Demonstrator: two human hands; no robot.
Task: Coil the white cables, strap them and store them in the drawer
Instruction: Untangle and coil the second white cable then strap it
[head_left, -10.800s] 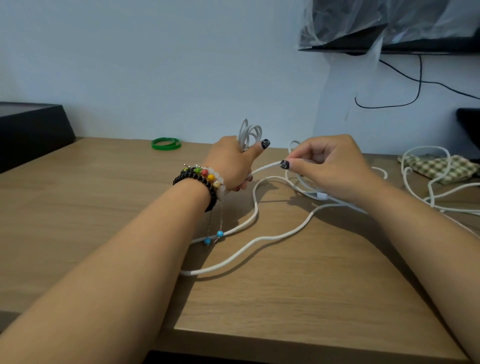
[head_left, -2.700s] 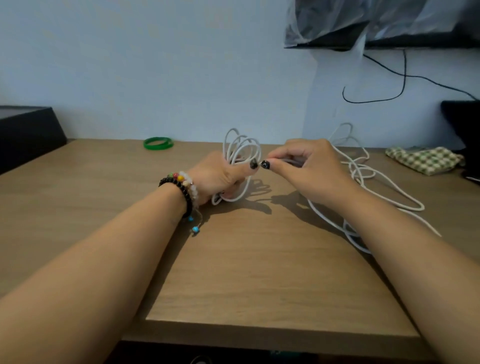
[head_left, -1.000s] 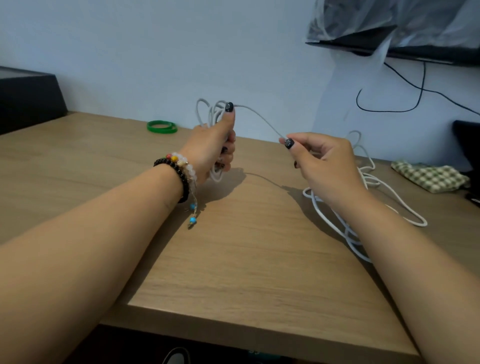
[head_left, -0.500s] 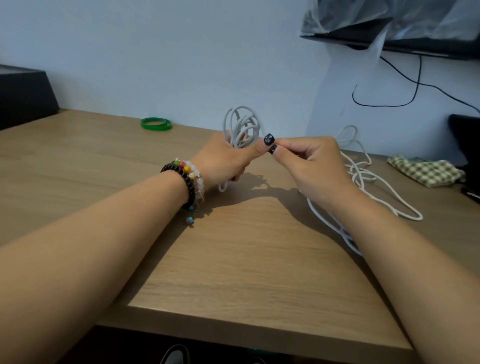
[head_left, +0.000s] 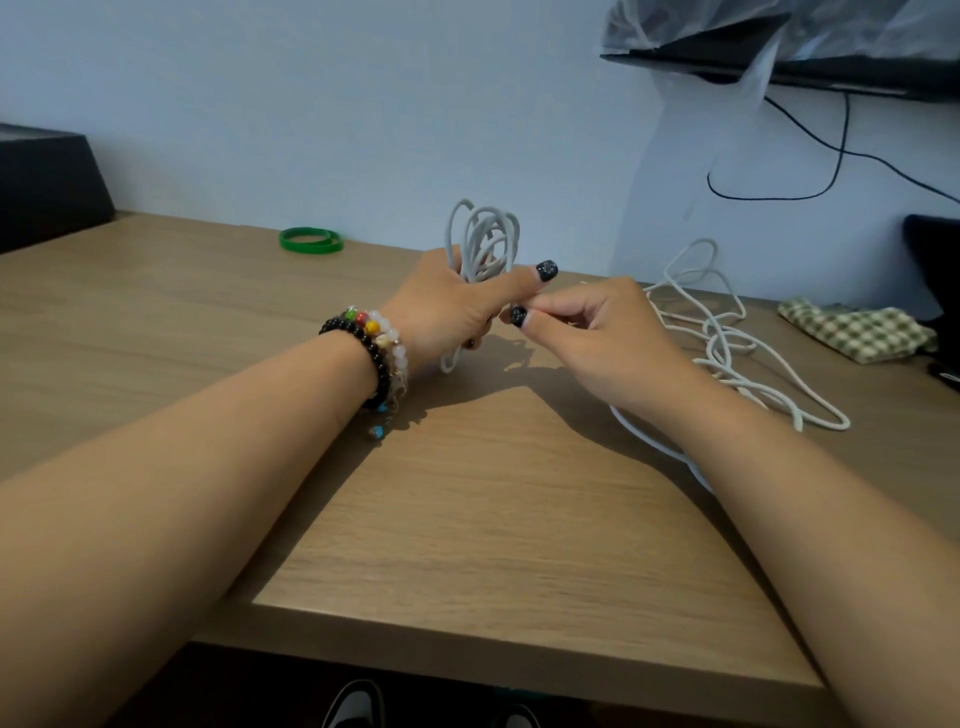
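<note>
Another turn laid onto the coil; hands back together.

A second ago the hands were apart with cable stretched between; now the right hand (head_left: 592, 338) pinches the strand against the left hand (head_left: 452, 306), which grips the coil (head_left: 483, 234) above the desk (head_left: 493, 519). Coil's long axis stands upright, loops up. Loose cable (head_left: 727, 353) remains, seemingly a fair length, so coiling isn't done.
</note>
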